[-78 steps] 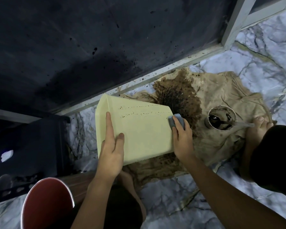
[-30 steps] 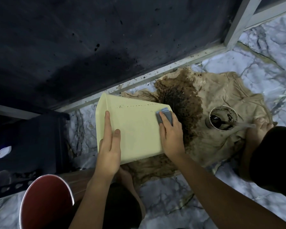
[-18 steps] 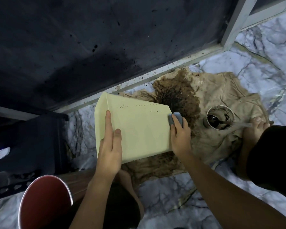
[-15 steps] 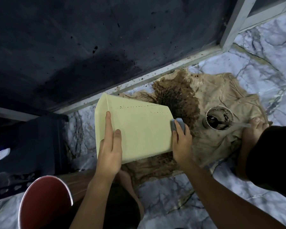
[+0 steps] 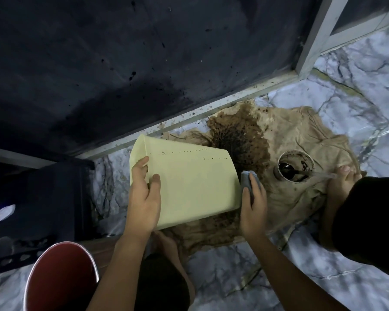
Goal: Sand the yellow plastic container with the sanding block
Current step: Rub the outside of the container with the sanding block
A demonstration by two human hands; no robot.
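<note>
Head view: the yellow plastic container lies on its side near the middle of the frame, its wider mouth end toward nine o'clock and its narrower base toward three o'clock, partly over the stained beige cloth spread on the marbled floor. A broken line of dark specks runs along the upper part of its facing wall.

The left hand comes in from six o'clock and rests on the container's wall near the mouth end. Its fingers lie loosely bent over the rim edge at about ten o'clock of the container, with the thumb pressed flat on the wall; it steadies the container rather than wrapping round it.

The right hand sits just off the container's three o'clock edge, at the base end. Its fingers curl over the grey sanding block, holding it against the base edge of the container, so the block touches the plastic there.

At two to three o'clock from the container, on the cloth, stands a round cup with dark liquid and a stick in it. A red bucket shows at seven o'clock.
</note>
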